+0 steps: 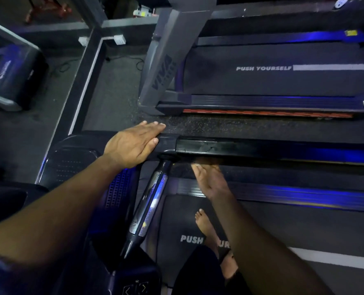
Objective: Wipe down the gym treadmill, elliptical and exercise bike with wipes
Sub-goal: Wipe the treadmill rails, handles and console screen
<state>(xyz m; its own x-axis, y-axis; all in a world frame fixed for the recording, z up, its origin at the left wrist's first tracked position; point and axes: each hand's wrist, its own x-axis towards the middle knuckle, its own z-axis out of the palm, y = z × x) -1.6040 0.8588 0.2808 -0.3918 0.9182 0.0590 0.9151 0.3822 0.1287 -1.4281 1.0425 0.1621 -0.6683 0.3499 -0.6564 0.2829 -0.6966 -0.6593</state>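
A person's left forearm stretched to a flat, open left hand pressing the treadmill's black handrail, seemingly for balance, while the right hand hung relaxed and empty beneath it, no wipe visible.

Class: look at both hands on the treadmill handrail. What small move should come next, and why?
Probably fetch a wipe first: the left hand lies flat on the glossy handrail, the right hand is open beside it, blurred, and no wipe shows in either.
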